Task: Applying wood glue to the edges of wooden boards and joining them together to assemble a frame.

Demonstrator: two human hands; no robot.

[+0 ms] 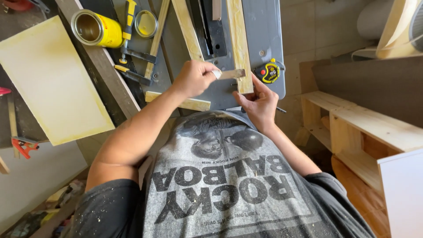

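Observation:
My left hand [194,78] is closed on a small flat wooden stick [232,74], pressing its tip against the near end of a long pale wooden strip [240,44]. That strip lies on a grey saw table [264,31]. My right hand [260,103] holds the strip's near end from below, fingers against its edge. A second wooden strip [187,28] lies parallel to the left, and a short wooden piece [185,102] sits under my left wrist.
An open yellow can [96,28] and its lid [146,24] lie on the table beside a yellow-handled bar clamp [130,39]. A yellow tape measure [269,72] rests at the right edge. A pale panel [53,79] lies left; a wooden shelf unit [361,128] stands right.

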